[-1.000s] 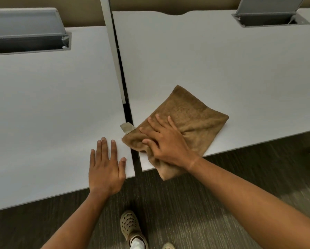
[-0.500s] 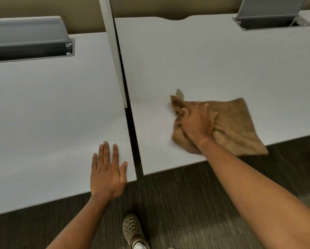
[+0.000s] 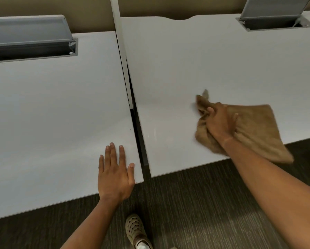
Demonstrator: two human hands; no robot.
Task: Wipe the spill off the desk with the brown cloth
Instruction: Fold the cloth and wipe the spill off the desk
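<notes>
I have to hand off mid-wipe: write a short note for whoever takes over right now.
Right hand: gripping the bunched brown cloth on the right desk, near its front edge; one cloth corner overhangs.
Left hand: flat, open, on the left desk, holding nothing.
Done: unclear; faint streaks show left of the cloth.
Left: wipe across those streaks, then check the surface.

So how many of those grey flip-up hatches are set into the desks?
2. One hatch sits at the back of the left desk, the other hatch at the far right of the right desk. More could lie outside the picture.
</notes>
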